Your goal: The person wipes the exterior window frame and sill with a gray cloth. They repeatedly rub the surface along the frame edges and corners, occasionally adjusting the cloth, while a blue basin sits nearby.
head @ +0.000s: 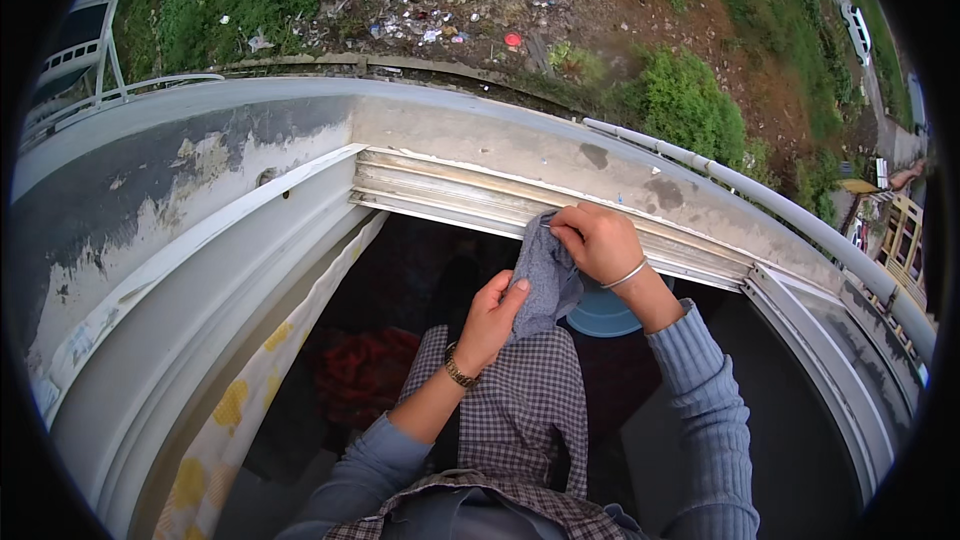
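Observation:
A grey cloth [541,292] hangs between my two hands above the inner edge of the window's sliding track [450,187]. My left hand [491,315] grips its lower left side between thumb and fingers. Near the cloth's top, my right hand [600,240] pinches it with the fingertips, close to the track. Dirt stains show along the track's grooves. Behind the cloth and my right wrist, a blue basin [604,313] is partly hidden below the sill.
A sliding window sash [817,360] stands at the right. A yellow-patterned curtain [232,405] hangs at the left. Beyond the concrete outer sill [487,131] runs a white pipe rail [720,169], with littered ground far below. Red fabric [367,371] lies inside, in the dark.

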The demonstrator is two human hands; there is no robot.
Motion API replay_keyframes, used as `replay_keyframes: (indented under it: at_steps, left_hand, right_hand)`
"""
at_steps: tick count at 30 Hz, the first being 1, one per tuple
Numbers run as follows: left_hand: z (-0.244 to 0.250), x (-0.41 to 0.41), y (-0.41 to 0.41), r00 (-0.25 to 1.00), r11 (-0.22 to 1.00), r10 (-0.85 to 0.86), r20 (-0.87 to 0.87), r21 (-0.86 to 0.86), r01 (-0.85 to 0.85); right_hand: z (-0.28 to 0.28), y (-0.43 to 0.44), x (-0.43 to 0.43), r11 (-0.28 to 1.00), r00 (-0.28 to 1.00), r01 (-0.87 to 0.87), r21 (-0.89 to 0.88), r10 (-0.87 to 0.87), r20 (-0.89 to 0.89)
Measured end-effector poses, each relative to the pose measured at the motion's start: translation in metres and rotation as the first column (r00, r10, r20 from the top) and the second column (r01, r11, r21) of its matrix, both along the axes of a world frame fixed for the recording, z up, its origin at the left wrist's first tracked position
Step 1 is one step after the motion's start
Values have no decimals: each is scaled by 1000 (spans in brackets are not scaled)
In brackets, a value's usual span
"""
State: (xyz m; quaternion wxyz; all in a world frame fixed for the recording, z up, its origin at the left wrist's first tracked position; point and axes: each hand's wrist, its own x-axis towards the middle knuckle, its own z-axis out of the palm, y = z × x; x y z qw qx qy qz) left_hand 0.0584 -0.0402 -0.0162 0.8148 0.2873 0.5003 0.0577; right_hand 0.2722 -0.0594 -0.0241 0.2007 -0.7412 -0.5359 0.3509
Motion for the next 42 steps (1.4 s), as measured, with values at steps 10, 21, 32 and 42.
replay_keyframes:
  at_steps: [10, 21, 32, 42]
  left_hand:
    - [-12, -98, 109, 928, 914, 317, -197, 323, -244]
    - [-8, -25, 23, 992, 973, -72, -101, 213, 93]
    - [-20, 1, -13, 982, 982, -185, 30, 36, 184]
    - [-11, -116, 110, 961, 966, 186, -202, 216, -142]
  right_hand:
    - [-33, 159, -121, 993, 993, -83, 82, 89, -77]
    - [2, 53, 7, 939, 968, -250, -236, 241, -65]
    - [2, 13, 52, 951, 966, -258, -170, 251, -59]
    - [-27, 174, -93, 952, 951, -306, -13, 304, -56]
